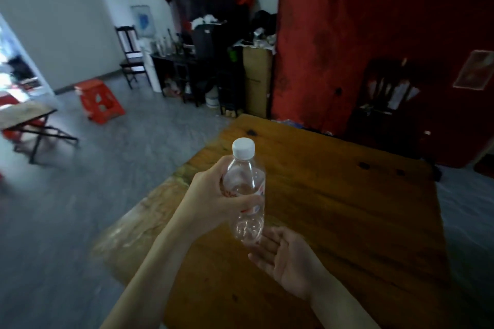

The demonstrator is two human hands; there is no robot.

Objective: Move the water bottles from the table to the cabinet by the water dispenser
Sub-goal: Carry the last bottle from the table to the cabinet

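Clear plastic water bottle (247, 195) is standing upright in the air over the wooden table (347, 208). The left hand (213, 195) is gripping its middle. The right hand (286, 259) is lying open, palm up, just under it.

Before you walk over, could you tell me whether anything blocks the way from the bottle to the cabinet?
Nothing visible does: the left hand holds the water bottle, and bare floor leads to the dark cabinet; the red stool stands left of that line.
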